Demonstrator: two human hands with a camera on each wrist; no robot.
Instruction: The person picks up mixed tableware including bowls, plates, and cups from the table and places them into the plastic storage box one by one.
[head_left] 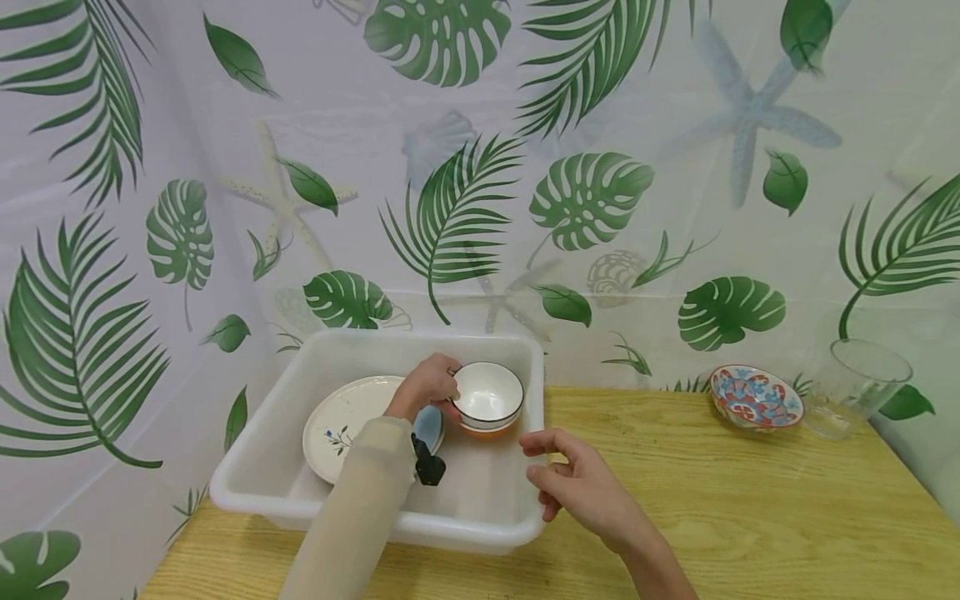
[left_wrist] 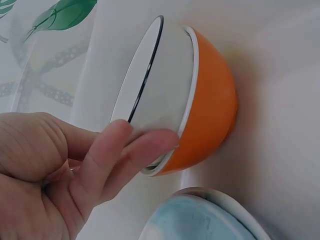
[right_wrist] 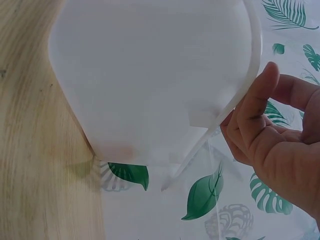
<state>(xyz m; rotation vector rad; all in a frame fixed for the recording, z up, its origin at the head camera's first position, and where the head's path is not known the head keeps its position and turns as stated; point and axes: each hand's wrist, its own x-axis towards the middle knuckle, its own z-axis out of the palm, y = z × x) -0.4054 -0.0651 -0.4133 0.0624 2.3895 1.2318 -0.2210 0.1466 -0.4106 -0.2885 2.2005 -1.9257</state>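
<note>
My left hand [head_left: 431,385] pinches the near-left rim of a white bowl [head_left: 489,393] with a dark line round its edge. That bowl sits inside an orange bowl [left_wrist: 215,105], tilted a little in the left wrist view, at the right end of a white plastic tub [head_left: 247,467]. Beside the hand, a light-blue dish [head_left: 427,427] lies partly hidden by the wrist. A cream plate [head_left: 330,417] with a blue flower rests to the left, partly behind the forearm. My right hand [head_left: 581,483] hovers at the tub's right rim, fingers loosely bent and holding nothing.
A red-and-blue patterned bowl [head_left: 756,398] stands at the back right of the wooden table [head_left: 675,500], next to a clear glass [head_left: 855,387]. Behind the table hangs a leaf-print cloth [head_left: 600,333]. The tub's raised walls surround the dishes.
</note>
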